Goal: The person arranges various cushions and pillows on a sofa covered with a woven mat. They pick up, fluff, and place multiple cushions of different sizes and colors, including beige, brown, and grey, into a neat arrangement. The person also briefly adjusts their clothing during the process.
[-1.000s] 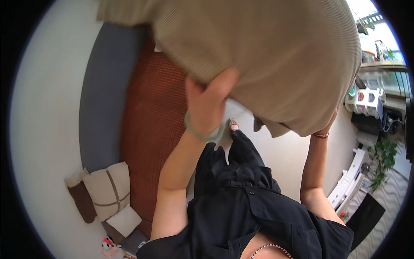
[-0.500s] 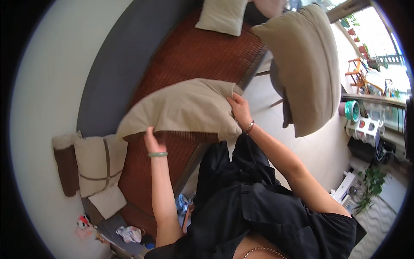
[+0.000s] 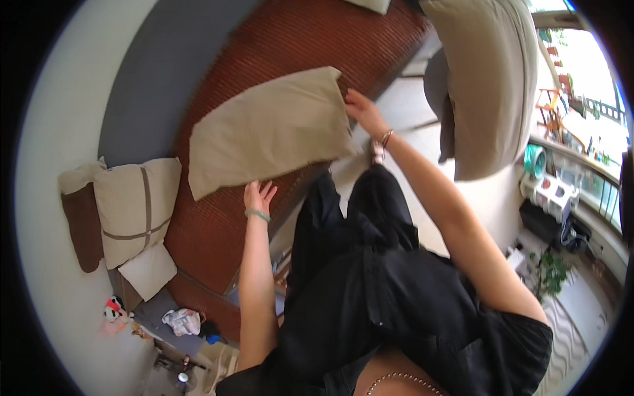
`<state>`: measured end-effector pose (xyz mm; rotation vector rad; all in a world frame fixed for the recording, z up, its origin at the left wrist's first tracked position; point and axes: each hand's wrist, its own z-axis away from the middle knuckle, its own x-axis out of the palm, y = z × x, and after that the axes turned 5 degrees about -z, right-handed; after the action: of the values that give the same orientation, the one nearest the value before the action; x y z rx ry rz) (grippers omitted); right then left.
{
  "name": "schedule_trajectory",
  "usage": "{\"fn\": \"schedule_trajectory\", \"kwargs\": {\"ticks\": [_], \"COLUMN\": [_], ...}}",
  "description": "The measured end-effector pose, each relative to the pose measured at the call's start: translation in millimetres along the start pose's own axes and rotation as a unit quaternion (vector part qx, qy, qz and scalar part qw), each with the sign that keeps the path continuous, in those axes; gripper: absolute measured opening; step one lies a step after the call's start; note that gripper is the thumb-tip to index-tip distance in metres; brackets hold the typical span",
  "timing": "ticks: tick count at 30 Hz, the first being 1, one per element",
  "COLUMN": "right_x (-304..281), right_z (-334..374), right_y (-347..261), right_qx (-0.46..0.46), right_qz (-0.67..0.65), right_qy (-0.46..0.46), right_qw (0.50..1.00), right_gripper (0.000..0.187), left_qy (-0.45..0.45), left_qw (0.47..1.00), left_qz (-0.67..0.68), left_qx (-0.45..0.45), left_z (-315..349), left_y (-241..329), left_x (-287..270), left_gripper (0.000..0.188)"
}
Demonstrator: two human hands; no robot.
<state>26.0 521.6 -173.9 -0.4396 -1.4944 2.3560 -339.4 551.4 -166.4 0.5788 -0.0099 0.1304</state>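
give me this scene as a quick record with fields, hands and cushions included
left hand: open, fingers spread, at the near edge of the beige cushion
right hand: fingertips at that cushion's right end; whether its grip is closed is unclear
surface: red-brown woven mat, beneath the beige cushion
left side: grey backrest; cushion with crossed brown stripes; small white cushion
right side: large beige cushion; green plant

This looks like a home's living room: a mat-covered sofa (image 3: 271, 59) lies at eleven o'clock, a striped cushion (image 3: 127, 204) at nine, a plush toy (image 3: 114, 310) at eight, a leafy plant (image 3: 550, 272) near four, a bright window (image 3: 584, 63) at two
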Motion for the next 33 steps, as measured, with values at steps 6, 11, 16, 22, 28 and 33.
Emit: {"fn": "schedule_trajectory", "kwargs": {"ticks": [6,11,16,22,28,33], "right_x": [-129.2,-258.2,-344.5,-408.2,-424.1,-408.8], "right_z": [105.0,198.4,255.9,270.5,251.1,260.7], "right_y": [-15.6,26.1,78.7,148.2,163.4,109.4], "right_qx": [0.101,0.137,0.185,0.206,0.244,0.264], "right_qz": [-0.095,-0.184,-0.236,-0.322,-0.336,-0.136], "right_qy": [0.006,0.203,0.347,0.399,0.386,0.35], "right_qw": [0.99,0.952,0.889,0.834,0.824,0.889], "right_gripper": [0.04,0.032,0.034,0.06,0.078,0.034], "left_qy": [-0.155,-0.198,-0.313,-0.337,-0.286,-0.381], "left_qw": [0.967,0.943,0.902,0.873,0.863,0.752], "left_qz": [-0.201,-0.254,-0.256,-0.289,-0.327,-0.504], "left_qx": [0.002,0.081,0.154,0.203,0.259,0.189], "left_z": [28.9,38.3,73.7,108.6,125.3,173.8], "left_y": [22.0,56.7,57.6,23.4,33.6,23.3], "left_x": [70.0,212.8,370.9,484.6,534.4,501.0], "left_gripper": [0.046,0.039,0.038,0.044,0.056,0.033]}}
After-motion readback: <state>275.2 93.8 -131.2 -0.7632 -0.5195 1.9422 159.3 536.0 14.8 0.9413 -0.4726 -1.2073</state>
